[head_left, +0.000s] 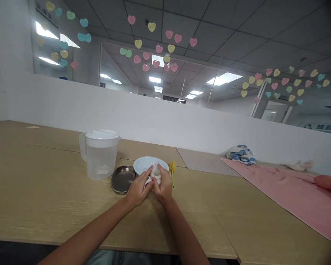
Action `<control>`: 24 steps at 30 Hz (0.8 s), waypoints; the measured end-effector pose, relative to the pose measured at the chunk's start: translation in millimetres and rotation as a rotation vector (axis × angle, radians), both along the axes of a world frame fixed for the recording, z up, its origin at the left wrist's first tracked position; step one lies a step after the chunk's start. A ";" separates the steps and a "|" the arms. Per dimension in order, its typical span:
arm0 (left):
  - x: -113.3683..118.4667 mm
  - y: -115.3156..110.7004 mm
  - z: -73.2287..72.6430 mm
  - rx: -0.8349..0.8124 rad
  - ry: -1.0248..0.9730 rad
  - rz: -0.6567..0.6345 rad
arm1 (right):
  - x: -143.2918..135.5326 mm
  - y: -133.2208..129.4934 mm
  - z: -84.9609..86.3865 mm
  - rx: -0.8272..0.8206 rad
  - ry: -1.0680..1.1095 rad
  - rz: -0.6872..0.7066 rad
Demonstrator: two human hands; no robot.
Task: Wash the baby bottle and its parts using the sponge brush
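Observation:
Both hands meet over the table in front of me, closed around a small whitish cup-like thing (156, 173). My left hand (138, 188) grips it from the left, where a bit of white material, perhaps cloth, shows by the fingers. On the other side my right hand (163, 184) has thumb and fingers pressed on it. The fingers hide much of its shape. Just behind the hands is a white bowl (143, 162). A round, shallow metal dish (121, 180) lies left of my left hand. Beside my right hand is a yellow-headed brush-like tool (172, 166) with a green handle.
A lidded clear pitcher (100, 158) stands left of the dish. Rightward lie a pink cloth (287, 187), a crumpled blue-and-white cloth (240, 154) and an orange-red object (327, 182). A low white wall (160, 121) with glass above runs behind the wooden table (57, 206).

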State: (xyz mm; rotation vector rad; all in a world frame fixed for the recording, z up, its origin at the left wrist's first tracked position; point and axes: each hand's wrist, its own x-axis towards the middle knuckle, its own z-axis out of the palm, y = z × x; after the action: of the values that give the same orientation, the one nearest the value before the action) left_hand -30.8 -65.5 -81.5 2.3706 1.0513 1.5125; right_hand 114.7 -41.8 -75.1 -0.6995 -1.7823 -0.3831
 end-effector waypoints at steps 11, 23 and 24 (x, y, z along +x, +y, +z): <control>1.9 1.6 -1.9 0.026 -0.011 0.007 | -0.2 2.7 -2.3 -0.054 0.095 0.006; 4.9 3.3 -2.9 -0.014 -0.015 0.000 | -7.2 4.4 -6.9 -0.079 0.171 -0.013; 4.6 2.9 -3.5 -0.016 -0.005 0.007 | -6.8 4.2 -6.7 -0.072 0.172 -0.011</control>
State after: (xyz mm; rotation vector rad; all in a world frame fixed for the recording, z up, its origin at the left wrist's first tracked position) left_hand -26.2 -62.6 -85.0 2.3538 1.0674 1.5054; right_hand 107.9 -37.6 -81.8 -0.7701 -1.6362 -0.2584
